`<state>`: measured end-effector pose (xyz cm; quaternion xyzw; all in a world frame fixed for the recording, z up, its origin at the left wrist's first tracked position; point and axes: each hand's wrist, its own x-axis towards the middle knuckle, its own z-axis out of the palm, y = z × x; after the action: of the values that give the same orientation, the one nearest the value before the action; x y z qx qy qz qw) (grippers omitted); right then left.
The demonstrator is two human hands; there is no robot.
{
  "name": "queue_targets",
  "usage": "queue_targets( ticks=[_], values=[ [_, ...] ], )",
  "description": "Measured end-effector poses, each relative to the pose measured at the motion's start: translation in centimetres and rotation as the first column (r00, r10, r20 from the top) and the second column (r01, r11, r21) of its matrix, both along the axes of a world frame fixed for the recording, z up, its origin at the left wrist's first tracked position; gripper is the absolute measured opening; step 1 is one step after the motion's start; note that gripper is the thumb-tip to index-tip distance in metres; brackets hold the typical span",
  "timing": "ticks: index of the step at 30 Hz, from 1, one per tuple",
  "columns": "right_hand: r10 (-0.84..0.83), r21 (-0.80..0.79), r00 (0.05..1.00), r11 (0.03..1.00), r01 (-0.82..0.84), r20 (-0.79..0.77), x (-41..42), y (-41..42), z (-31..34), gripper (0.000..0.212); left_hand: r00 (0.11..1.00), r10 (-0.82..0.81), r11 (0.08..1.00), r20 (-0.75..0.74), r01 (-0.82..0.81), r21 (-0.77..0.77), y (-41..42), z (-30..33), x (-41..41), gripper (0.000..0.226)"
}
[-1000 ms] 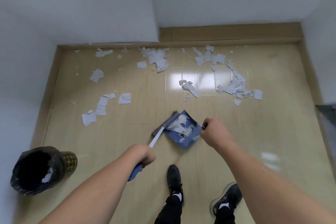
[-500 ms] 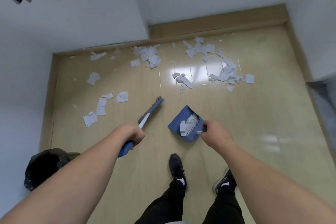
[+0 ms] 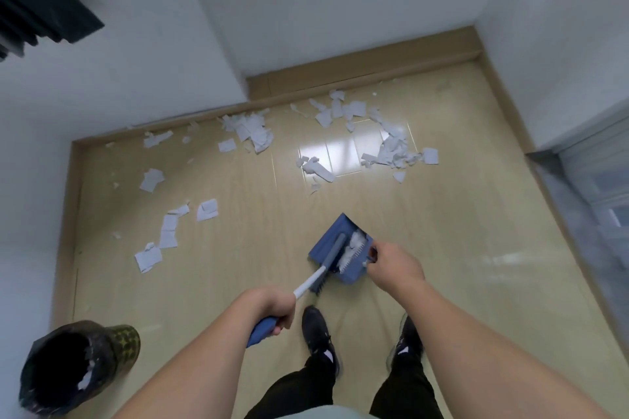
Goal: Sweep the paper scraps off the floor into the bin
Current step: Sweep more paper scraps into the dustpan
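My left hand (image 3: 272,308) grips the blue-and-white handle of a hand brush (image 3: 326,262), whose grey head lies across the blue dustpan (image 3: 332,238). My right hand (image 3: 394,267) grips the dustpan's handle at its near right edge. White paper scraps (image 3: 354,248) sit inside the pan, against its toothed back edge. More paper scraps (image 3: 391,150) lie scattered on the beige floor along the far wall and to the left. A black-lined bin (image 3: 73,371) stands at the lower left, with a few scraps inside.
White walls close in the floor on the left, far side and right, with a wooden skirting board (image 3: 357,71) along the base. A grey threshold (image 3: 578,214) runs along the right. My two black shoes (image 3: 318,333) stand just behind the dustpan.
The brush has swung from the floor left of the dustpan back onto the pan. The view has shifted, so the bin shows more fully at the lower left.
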<state>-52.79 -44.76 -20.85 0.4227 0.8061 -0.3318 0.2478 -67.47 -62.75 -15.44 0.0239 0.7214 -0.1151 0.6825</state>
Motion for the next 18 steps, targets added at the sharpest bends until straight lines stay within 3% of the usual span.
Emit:
queue_targets(
  ticks=[6, 12, 18],
  values=[
    [-0.157, 0.089, 0.987, 0.983, 0.159, -0.027, 4.8, 5.3, 5.0, 0.014, 0.976, 0.193, 0.981, -0.1, -0.192, 0.021, 3.5, 3.9, 0.0, 0.014],
    [-0.291, 0.138, 0.953, 0.944, 0.3, -0.085, 9.8, 14.0, 6.7, 0.016, 0.909, 0.338, 0.939, -0.245, -0.308, 0.153, 11.7, 3.6, 3.5, 0.014],
    [-0.31, 0.142, 0.945, 0.936, 0.323, -0.109, 14.0, 20.8, 6.8, 0.007, 0.803, 0.568, 0.807, -0.181, -0.5, 0.314, 19.8, 3.6, 5.7, 0.008]
  ],
)
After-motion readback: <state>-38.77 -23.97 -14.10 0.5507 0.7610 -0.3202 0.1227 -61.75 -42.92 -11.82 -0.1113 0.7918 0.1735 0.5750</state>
